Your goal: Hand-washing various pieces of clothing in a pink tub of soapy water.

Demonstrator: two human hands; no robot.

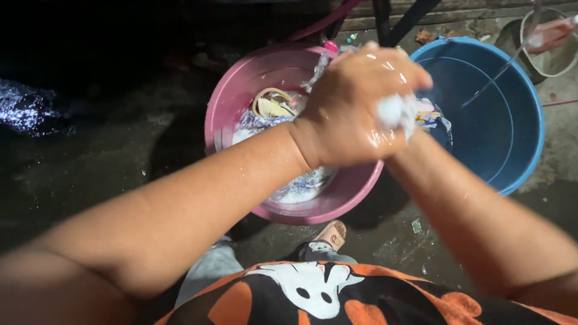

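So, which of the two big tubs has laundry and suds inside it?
The pink tub, under the left hand. The blue tub on its right holds only water.

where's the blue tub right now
In the head view the blue tub sits upper right on the wet ground, touching the pink basin on its left, just beyond the hands wringing cloth.

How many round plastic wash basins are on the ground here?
2: a pink plastic basin with wet laundry under the left hand, and a blue plastic basin beside it. A grey bucket stands behind.
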